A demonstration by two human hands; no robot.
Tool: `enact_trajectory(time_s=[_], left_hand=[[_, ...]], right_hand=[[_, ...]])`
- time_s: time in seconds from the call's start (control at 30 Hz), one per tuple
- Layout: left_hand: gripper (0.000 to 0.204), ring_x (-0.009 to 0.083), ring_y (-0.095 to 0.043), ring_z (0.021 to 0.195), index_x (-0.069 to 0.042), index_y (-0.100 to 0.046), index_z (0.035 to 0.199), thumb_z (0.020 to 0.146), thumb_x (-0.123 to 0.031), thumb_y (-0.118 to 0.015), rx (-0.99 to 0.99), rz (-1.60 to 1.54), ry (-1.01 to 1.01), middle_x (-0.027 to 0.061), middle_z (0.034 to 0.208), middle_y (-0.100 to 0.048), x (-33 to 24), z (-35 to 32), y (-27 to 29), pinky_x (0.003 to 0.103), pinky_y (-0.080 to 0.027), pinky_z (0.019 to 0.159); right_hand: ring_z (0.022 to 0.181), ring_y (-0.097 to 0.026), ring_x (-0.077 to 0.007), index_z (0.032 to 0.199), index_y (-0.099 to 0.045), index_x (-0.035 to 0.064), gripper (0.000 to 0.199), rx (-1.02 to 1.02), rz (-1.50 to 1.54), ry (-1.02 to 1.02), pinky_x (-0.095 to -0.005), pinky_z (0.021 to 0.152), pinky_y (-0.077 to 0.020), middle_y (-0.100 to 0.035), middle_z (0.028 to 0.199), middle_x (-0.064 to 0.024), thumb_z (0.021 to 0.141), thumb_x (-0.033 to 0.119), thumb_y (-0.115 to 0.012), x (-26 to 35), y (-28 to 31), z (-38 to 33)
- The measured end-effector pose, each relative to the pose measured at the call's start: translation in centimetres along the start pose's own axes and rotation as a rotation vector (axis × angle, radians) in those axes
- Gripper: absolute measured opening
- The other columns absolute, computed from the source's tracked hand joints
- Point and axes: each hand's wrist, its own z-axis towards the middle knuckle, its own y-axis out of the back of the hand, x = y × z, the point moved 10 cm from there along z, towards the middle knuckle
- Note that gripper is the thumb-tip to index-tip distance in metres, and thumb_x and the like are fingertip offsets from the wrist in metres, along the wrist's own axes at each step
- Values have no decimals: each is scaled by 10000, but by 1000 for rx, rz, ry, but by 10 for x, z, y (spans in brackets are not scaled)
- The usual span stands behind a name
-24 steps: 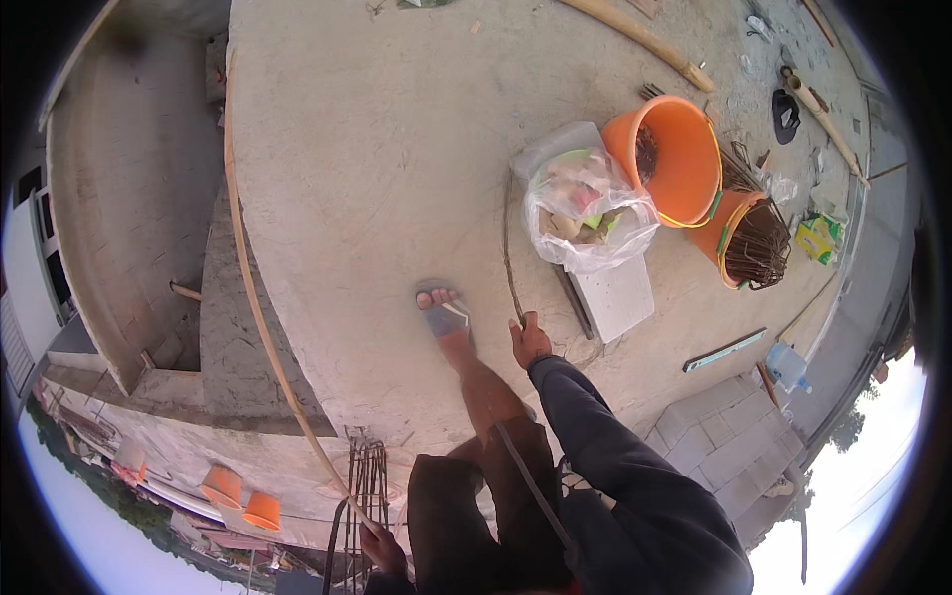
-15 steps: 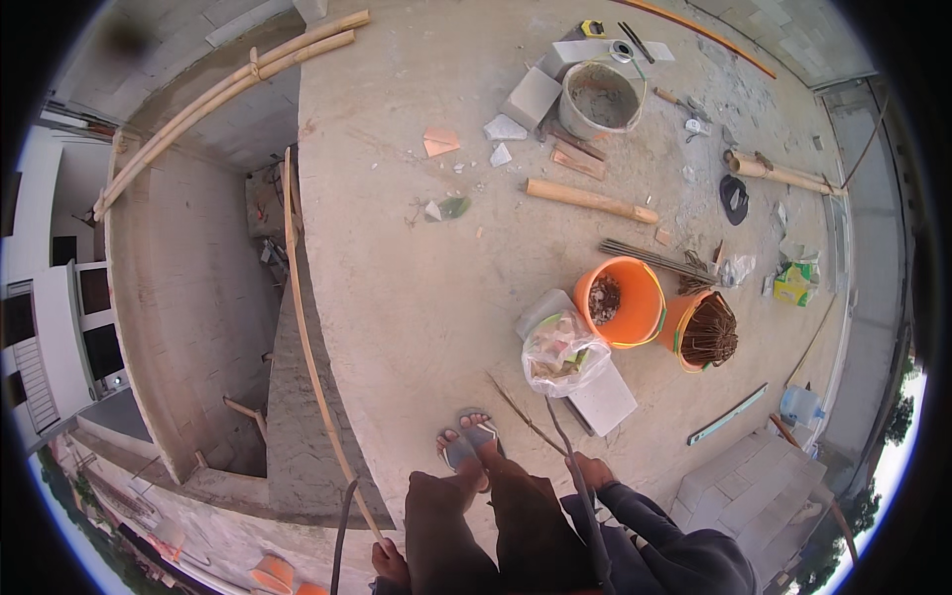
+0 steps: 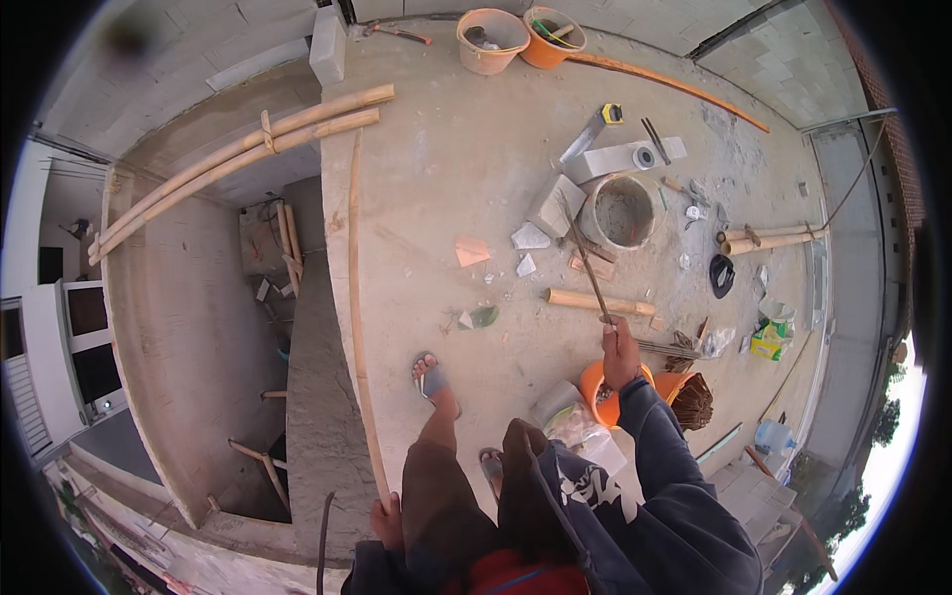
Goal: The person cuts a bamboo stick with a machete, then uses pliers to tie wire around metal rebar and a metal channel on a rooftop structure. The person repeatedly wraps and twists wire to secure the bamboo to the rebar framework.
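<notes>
Rod [image 3: 587, 266], thin and dark, rises from the right hand [image 3: 620, 349], whose fingers are closed around its lower end just above the orange bucket [image 3: 601, 395], and its tip reaches toward the grey pot [image 3: 622, 211] far beyond that bucket. Left of the bucket, the left hand [image 3: 388, 520] is closed on the near end of a long wooden pole [image 3: 355, 297] lying along the slab edge

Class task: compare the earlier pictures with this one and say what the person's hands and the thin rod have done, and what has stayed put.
The right hand has lifted the thin rod from pointing down to pointing forward. The left hand still grips the long bamboo pole. The orange buckets stayed put.
</notes>
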Motion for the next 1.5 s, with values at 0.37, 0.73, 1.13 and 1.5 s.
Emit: enact_trajectory(time_s=[0.37,0.73,1.13,1.5], left_hand=[[448,194,-529,645,20,-594,829,1005,-360,-752,-73,243,39,130,676,-574,-215,81,30,425,-424,606],[574,280,-631,559,-11,-619,935,1053,-573,-618,3,610,-27,131,687,-652,-362,196,-12,433,-500,539],[551,385,-695,856,35,-602,929,1094,-489,-550,-334,709,-448,243,814,-673,-647,273,-52,513,-527,787],[532,397,-710,914,28,-609,966,1106,-478,-520,62,666,-288,255,856,-690,-820,381,-143,527,-543,832]], right_hand=[[649,-524,-120,1379,-559,108,303,-335,1012,-214,-311,574,-481,-477,785,12,1173,273,-411,61,56,350],[1073,-660,-366,1548,-481,90,544,-663,253,-584,-512,957,-534,-654,1244,-186,1122,429,-498,-120,156,690],[1161,-707,-420,1304,-722,98,459,516,-278,-589,-478,1056,-533,-756,1192,-231,998,435,-664,-166,19,449],[1037,-759,-394,1232,-730,49,401,112,49,-730,-457,942,-579,-776,1058,-239,991,366,-694,-152,45,570]])
